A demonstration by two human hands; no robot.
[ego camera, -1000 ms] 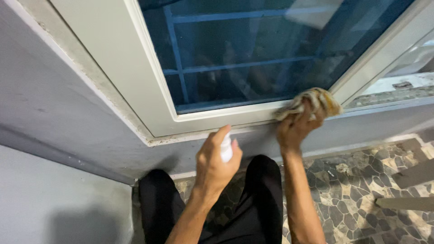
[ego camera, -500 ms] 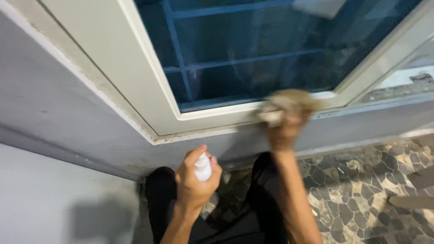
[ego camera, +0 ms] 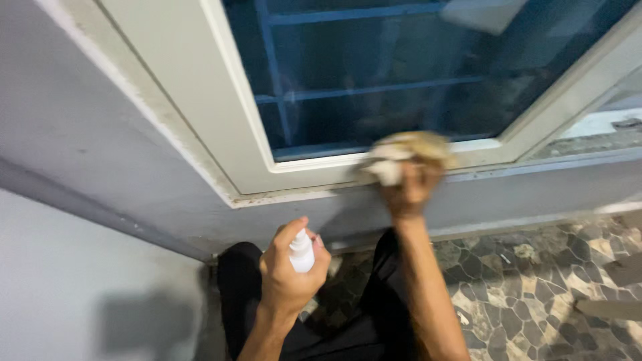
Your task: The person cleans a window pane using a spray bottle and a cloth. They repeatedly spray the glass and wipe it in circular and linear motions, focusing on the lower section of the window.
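My right hand presses a crumpled tan and white cloth against the bottom rail of a white window frame; the hand and cloth are blurred. My left hand grips a small white spray bottle, held below the sill with its nozzle pointing up toward the frame. The window's dark blue glass shows bars behind it.
A grey wall runs below and left of the window. My legs in black trousers are beneath my arms. A stone-mosaic floor spreads to the right, with a pale board lying at its right edge.
My right hand has slid the cloth leftward along the bottom rail. My left hand with the bottle has dropped lower and moved left, away from the frame.
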